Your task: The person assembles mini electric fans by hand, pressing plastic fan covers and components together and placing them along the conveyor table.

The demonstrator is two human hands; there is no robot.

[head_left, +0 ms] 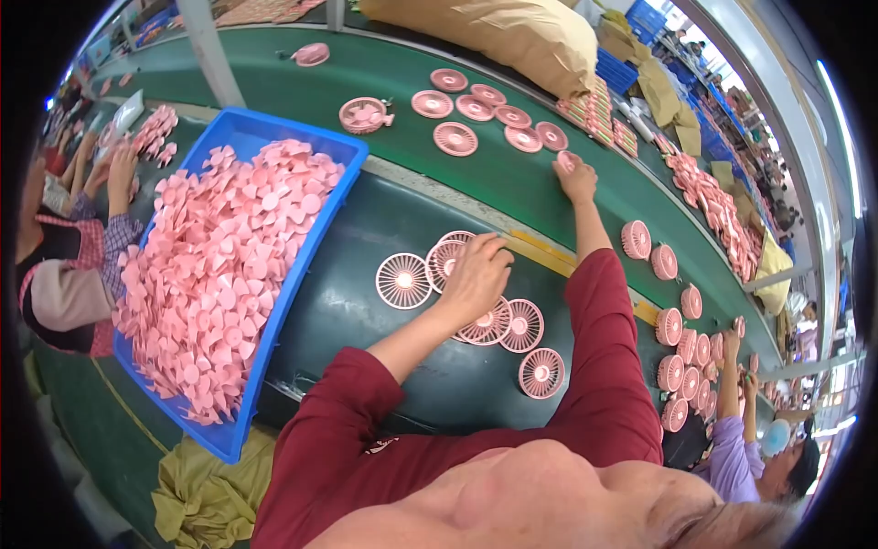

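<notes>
On the dark work table, my left hand (476, 277) rests palm down over several overlapping pink fan grilles, its fingers stretched out and slightly apart. A round spoked grille (403, 281) lies at its left, and another grille (541, 373) lies nearer to me on the right. My right hand (578, 180) reaches forward over the green conveyor belt (402, 192). Its fingers close on the edge of a pink fan grille (567, 162), partly hidden by them. Just beyond lie several flat pink grilles (475, 107) in a loose group.
A blue tray (302, 247) heaped with pink fan blades (224, 270) stands at the left. On the belt sit a pink fan housing (365, 115) and, at right, several round housings (669, 327). Co-workers sit at both sides; a large tan sack (494, 37) lies beyond the belt.
</notes>
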